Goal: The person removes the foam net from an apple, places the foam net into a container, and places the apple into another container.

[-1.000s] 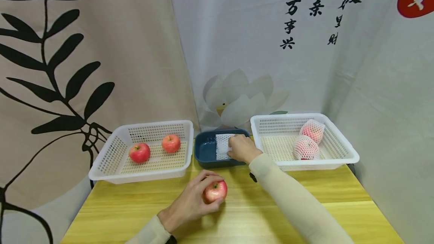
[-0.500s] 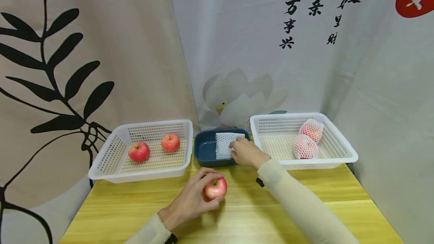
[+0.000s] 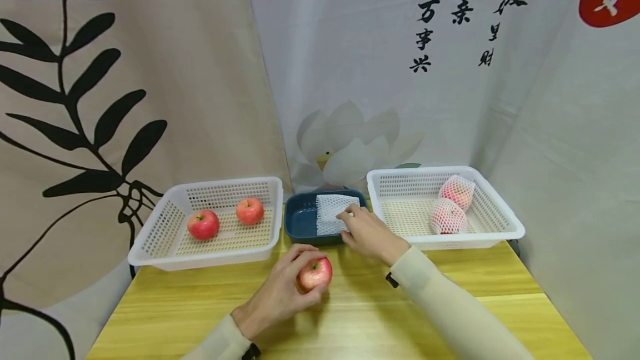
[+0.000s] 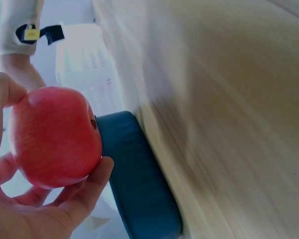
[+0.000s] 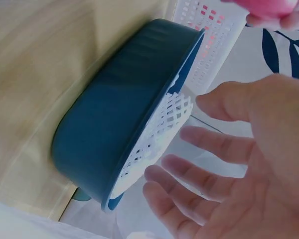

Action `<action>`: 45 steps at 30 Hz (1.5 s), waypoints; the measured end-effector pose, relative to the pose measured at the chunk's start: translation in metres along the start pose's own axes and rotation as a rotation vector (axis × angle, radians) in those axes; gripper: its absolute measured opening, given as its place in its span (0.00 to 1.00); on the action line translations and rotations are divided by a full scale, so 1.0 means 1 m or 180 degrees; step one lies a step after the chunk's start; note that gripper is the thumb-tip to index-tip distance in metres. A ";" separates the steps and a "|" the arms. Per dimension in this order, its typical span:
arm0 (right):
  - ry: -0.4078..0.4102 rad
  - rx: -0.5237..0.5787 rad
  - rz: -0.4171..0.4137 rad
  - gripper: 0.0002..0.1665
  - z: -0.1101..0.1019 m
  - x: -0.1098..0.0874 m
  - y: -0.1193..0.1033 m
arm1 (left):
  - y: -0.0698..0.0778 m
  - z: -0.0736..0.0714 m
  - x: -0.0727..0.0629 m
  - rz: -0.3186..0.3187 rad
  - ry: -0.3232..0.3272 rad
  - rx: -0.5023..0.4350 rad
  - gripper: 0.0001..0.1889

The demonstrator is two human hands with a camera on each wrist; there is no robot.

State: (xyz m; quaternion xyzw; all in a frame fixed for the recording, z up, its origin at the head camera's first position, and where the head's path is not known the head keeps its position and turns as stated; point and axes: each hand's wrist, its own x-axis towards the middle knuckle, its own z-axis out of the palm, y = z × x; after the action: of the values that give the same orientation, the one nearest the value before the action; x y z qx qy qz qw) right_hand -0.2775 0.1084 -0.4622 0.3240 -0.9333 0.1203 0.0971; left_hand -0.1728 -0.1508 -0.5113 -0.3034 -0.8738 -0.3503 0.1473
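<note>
My left hand (image 3: 280, 290) grips a red apple (image 3: 314, 274) just in front of the dark blue tray. In the left wrist view, thumb and fingers curl round that apple (image 4: 57, 137), and its side dimple faces the tray. Flat white foam fruit nets (image 3: 331, 213) lie in the right part of the blue tray (image 3: 301, 233). Over the tray's right front edge hovers my right hand (image 3: 371, 235), fingers loosely bent beside the nets. The right wrist view shows this hand (image 5: 229, 164) holding nothing, its thumb and fingers apart near the net edge (image 5: 164, 124).
A white basket (image 3: 200, 263) on the left holds two bare apples (image 3: 203, 225). On the right, another white basket (image 3: 465, 241) contains two apples in foam nets (image 3: 449, 216). Both stand on a wooden table (image 3: 400, 315), with a printed curtain (image 3: 340, 71) behind.
My right hand has drawn back slightly to the right and toward me, away from the foam nets, its fingers loosening. The left hand keeps holding the apple in the same place.
</note>
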 end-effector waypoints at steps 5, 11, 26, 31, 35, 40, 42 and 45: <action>0.0201 -0.0028 -0.0184 0.22 -0.003 -0.010 0.002 | 0.001 -0.002 0.002 -0.0030 -0.0011 0.0010 0.31; 0.0395 -0.0048 -0.0333 0.20 -0.002 -0.023 0.005 | 0.001 -0.003 0.003 0.0020 0.0025 -0.0013 0.32; 0.0865 0.0002 -0.0595 0.16 -0.009 -0.051 0.012 | -0.004 -0.023 0.011 -0.0116 0.0229 0.0026 0.33; 0.0942 0.0028 -0.0544 0.16 -0.009 -0.059 0.016 | -0.004 -0.033 0.013 -0.0204 0.0274 0.0047 0.33; 0.1040 0.0086 -0.0553 0.16 -0.010 -0.064 0.019 | -0.007 -0.040 0.016 -0.0238 0.0336 0.0099 0.33; 0.1148 0.0124 -0.0535 0.16 -0.010 -0.068 0.023 | -0.010 -0.049 0.019 -0.0252 0.0432 0.0178 0.34; 0.1186 0.0137 -0.0524 0.17 -0.011 -0.069 0.024 | -0.012 -0.053 0.020 -0.0237 0.0481 0.0218 0.34; 0.1238 0.0158 -0.0530 0.18 -0.012 -0.071 0.026 | -0.016 -0.058 0.021 -0.0194 0.0582 0.0293 0.33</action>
State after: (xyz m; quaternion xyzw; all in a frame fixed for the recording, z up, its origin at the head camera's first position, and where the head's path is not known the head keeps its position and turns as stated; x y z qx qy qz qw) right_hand -0.2374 0.1727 -0.4735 0.3730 -0.8638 0.1951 0.2770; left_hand -0.1968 -0.1917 -0.4680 -0.2364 -0.8807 -0.3403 0.2294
